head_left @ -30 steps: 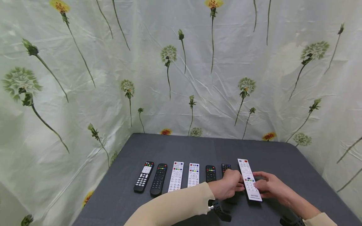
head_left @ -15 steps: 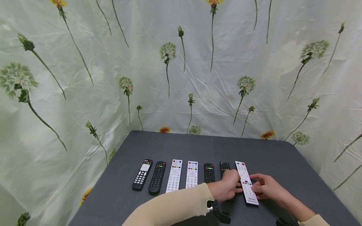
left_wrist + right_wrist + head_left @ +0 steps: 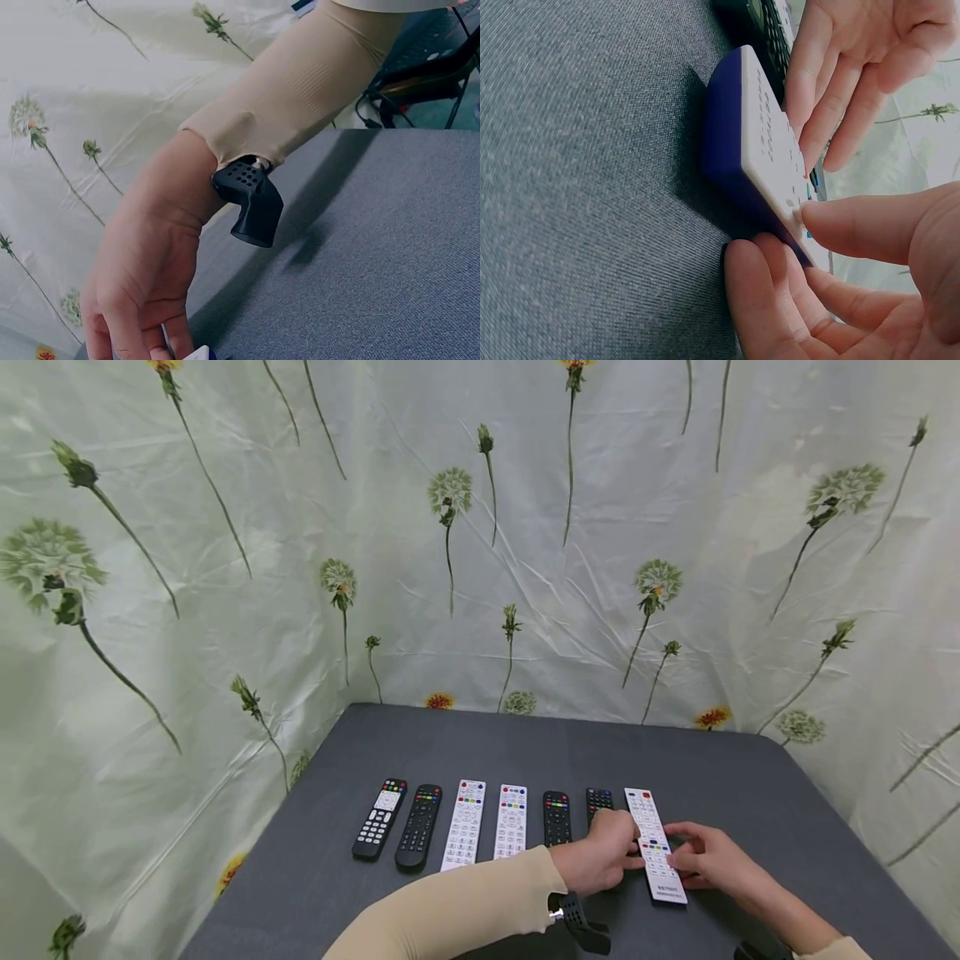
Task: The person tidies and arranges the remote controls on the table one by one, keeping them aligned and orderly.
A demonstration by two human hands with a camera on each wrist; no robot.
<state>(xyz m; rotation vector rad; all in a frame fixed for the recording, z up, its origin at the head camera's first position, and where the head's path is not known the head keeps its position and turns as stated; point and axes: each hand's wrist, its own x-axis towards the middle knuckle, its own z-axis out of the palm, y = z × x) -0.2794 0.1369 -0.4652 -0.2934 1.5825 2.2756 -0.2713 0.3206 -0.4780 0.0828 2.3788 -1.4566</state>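
A white remote control [image 3: 654,843] with a blue underside lies at the right end of a row of remotes. My right hand [image 3: 716,862] pinches its right edge, thumb on the button face and fingertips against the side, clear in the right wrist view. Along the opposite edge is my left hand [image 3: 606,853], its fingers loosely extended; whether they touch the remote is hard to tell. That hand and wrist partly cover a small black remote [image 3: 598,799]. In the left wrist view only a corner of the white remote [image 3: 199,354] shows by the left fingertips.
Further left lie another small black remote [image 3: 557,814], two white remotes [image 3: 512,818] [image 3: 465,822] and two larger black remotes [image 3: 418,827] [image 3: 380,818]. They rest on a dark grey table [image 3: 450,743]. A flowered curtain [image 3: 525,527] hangs behind it.
The white remote has shifted slightly left and towards me, coming nearer in line with the row. My right hand followed it; the left hand has hardly moved. The head view has shifted a little.
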